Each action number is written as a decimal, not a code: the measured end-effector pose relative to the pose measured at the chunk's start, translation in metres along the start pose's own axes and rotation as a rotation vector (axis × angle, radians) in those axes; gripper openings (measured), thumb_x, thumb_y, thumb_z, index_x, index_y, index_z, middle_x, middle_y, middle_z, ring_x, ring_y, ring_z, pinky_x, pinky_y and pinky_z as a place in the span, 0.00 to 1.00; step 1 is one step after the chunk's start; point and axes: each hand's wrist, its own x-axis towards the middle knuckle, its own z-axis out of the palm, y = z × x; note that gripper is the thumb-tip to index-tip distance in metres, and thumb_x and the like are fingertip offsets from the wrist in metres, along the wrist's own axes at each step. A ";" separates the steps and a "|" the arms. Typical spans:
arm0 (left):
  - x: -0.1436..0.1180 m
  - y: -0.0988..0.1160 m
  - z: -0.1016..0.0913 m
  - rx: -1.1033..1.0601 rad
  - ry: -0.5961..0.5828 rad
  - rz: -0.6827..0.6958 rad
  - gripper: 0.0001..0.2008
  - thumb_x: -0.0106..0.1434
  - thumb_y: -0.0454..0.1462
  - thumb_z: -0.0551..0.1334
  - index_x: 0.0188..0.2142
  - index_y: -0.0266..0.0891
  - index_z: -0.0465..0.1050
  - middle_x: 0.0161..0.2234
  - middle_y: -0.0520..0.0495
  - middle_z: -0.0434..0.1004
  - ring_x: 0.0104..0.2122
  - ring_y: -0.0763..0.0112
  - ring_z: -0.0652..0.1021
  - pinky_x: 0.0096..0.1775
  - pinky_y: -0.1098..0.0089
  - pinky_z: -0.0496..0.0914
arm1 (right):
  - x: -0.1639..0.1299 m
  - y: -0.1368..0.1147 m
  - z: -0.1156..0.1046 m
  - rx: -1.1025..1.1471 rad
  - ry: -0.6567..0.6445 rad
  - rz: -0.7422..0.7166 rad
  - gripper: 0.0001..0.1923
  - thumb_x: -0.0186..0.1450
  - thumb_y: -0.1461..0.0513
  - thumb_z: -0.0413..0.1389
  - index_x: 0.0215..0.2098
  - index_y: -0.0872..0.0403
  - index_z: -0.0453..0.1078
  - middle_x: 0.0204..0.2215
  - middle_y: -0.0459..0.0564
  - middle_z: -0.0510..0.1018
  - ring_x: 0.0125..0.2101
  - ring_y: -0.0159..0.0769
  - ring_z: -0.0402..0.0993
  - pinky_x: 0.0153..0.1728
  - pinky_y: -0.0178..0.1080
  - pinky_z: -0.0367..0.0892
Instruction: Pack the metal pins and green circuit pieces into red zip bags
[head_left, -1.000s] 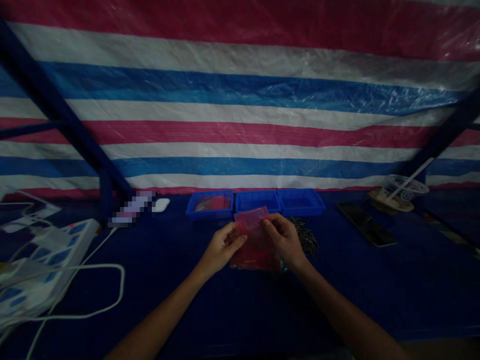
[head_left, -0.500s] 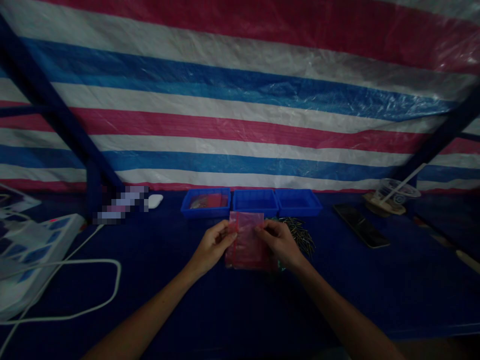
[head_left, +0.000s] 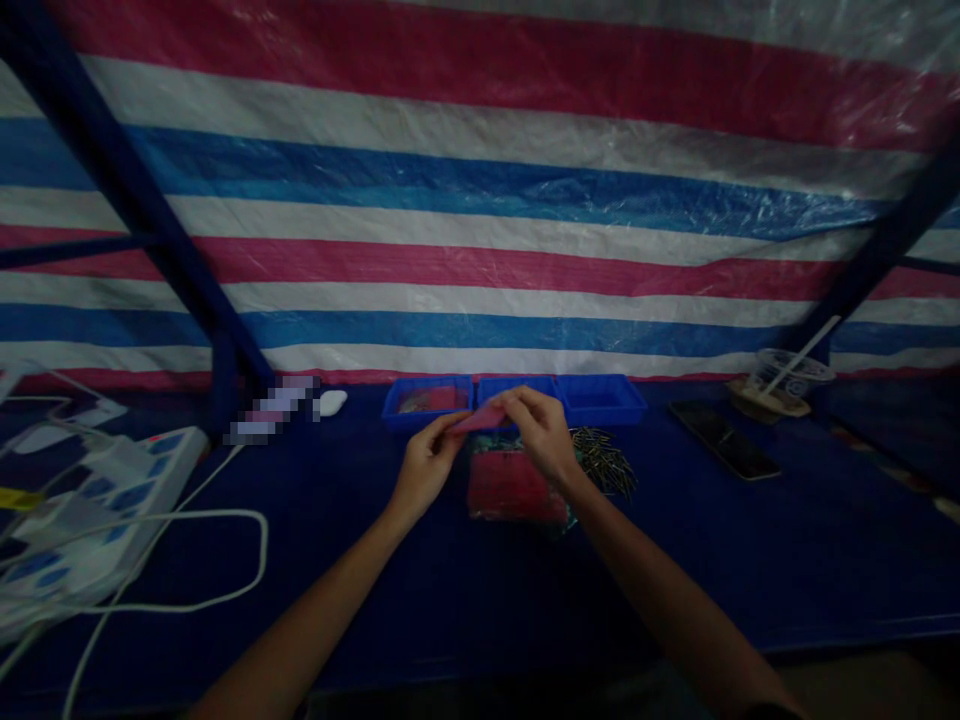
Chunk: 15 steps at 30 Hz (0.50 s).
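Observation:
A pink translucent plastic bag [head_left: 481, 417] is stretched between my hands, tilted so that it shows nearly edge-on. My left hand [head_left: 429, 462] pinches its left end, and my right hand [head_left: 541, 428] grips its right end between thumb and fingers. Below them a red packet in clear plastic [head_left: 516, 486] lies on the blue table. Right of my right hand is a loose pile of thin metal pieces [head_left: 604, 462], too small to name exactly. Behind my hands stand three blue trays; the left tray [head_left: 397, 412] holds reddish contents, and the middle tray [head_left: 491, 384] is partly hidden.
The right blue tray [head_left: 601, 412] stands beyond the pile. A dark phone [head_left: 724, 440] and a clear plastic cup [head_left: 793, 375] with a white stick are at right. At left lie a power strip [head_left: 142, 500], white cables and a white earbud case [head_left: 331, 402]. Striped sheeting hangs behind.
Both hands have lifted the pink bag away from the table and tipped it from face-on to nearly edge-on. The red packet beneath now shows. The view has shifted slightly left.

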 end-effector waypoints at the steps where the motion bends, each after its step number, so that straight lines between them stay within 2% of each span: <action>1: 0.002 0.000 -0.002 -0.089 -0.015 -0.060 0.15 0.54 0.40 0.61 0.41 0.38 0.73 0.35 0.48 0.76 0.32 0.68 0.74 0.34 0.71 0.67 | -0.003 0.000 0.002 -0.077 0.019 -0.085 0.13 0.60 0.55 0.49 0.25 0.54 0.68 0.21 0.45 0.74 0.24 0.30 0.69 0.28 0.34 0.64; 3: 0.006 0.001 -0.007 -0.320 -0.046 -0.225 0.18 0.57 0.41 0.59 0.46 0.38 0.70 0.33 0.48 0.76 0.29 0.70 0.74 0.31 0.72 0.68 | -0.011 0.004 0.004 -0.248 0.022 -0.203 0.15 0.61 0.55 0.49 0.23 0.54 0.68 0.20 0.45 0.73 0.23 0.30 0.68 0.27 0.34 0.62; 5: 0.009 0.002 -0.010 -0.519 -0.081 -0.397 0.19 0.62 0.44 0.54 0.48 0.38 0.67 0.32 0.45 0.77 0.27 0.71 0.75 0.30 0.71 0.69 | -0.021 0.011 0.004 -0.398 -0.012 -0.250 0.15 0.61 0.55 0.49 0.22 0.53 0.68 0.19 0.45 0.72 0.21 0.30 0.66 0.26 0.34 0.61; 8: 0.010 -0.001 -0.012 -0.610 -0.191 -0.577 0.18 0.65 0.45 0.51 0.43 0.34 0.70 0.32 0.41 0.78 0.27 0.70 0.77 0.30 0.72 0.70 | -0.031 0.021 0.002 -0.544 -0.046 -0.294 0.15 0.62 0.55 0.48 0.22 0.53 0.68 0.19 0.46 0.72 0.22 0.30 0.66 0.27 0.34 0.61; 12: 0.008 -0.008 -0.013 -0.608 -0.283 -0.613 0.07 0.59 0.37 0.61 0.34 0.34 0.74 0.33 0.43 0.77 0.28 0.73 0.76 0.32 0.74 0.70 | -0.032 0.031 0.004 -0.650 -0.048 -0.398 0.19 0.63 0.57 0.47 0.16 0.53 0.62 0.17 0.47 0.69 0.22 0.30 0.64 0.28 0.34 0.60; 15: 0.009 -0.012 -0.014 -0.554 -0.364 -0.513 0.11 0.55 0.37 0.65 0.37 0.35 0.74 0.36 0.44 0.77 0.30 0.72 0.76 0.34 0.73 0.70 | -0.029 0.036 0.007 -0.674 -0.080 -0.441 0.20 0.64 0.58 0.47 0.15 0.53 0.60 0.18 0.47 0.69 0.23 0.30 0.64 0.29 0.35 0.60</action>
